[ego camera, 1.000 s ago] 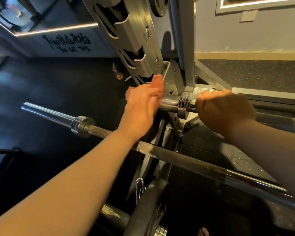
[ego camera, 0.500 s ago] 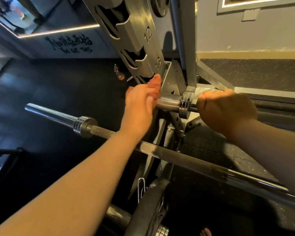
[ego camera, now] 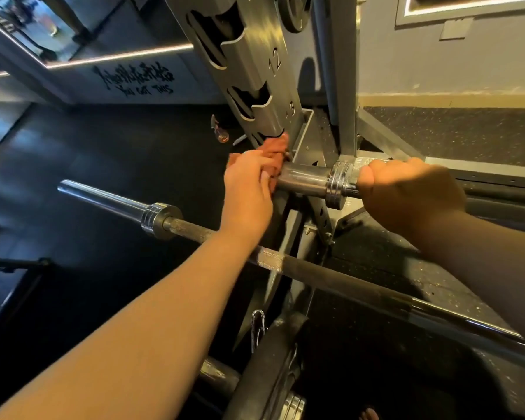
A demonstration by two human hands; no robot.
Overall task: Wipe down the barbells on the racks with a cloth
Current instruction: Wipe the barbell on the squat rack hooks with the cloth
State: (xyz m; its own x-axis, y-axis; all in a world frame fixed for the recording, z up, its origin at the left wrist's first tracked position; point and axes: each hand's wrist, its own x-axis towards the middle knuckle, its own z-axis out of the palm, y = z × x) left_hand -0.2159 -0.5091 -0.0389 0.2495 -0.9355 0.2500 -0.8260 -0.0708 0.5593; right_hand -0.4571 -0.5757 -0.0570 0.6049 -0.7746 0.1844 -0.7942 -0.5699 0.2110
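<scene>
Since half a second ago, more of the orange cloth [ego camera: 274, 150] has come into sight beyond the left hand [ego camera: 249, 189], which grips it against the chrome sleeve end of the upper barbell [ego camera: 303, 178]. Just right of the sleeve's collar, the right hand [ego camera: 406, 192] is closed around the same bar. A second barbell [ego camera: 164, 219] runs under the left wrist. The numbered rack upright [ego camera: 273, 65] stands past the left fingertips.

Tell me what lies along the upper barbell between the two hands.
In the head view, the chrome sleeve and ribbed collar of the upper barbell lie between the left hand, holding the orange cloth, and the right hand.
</scene>
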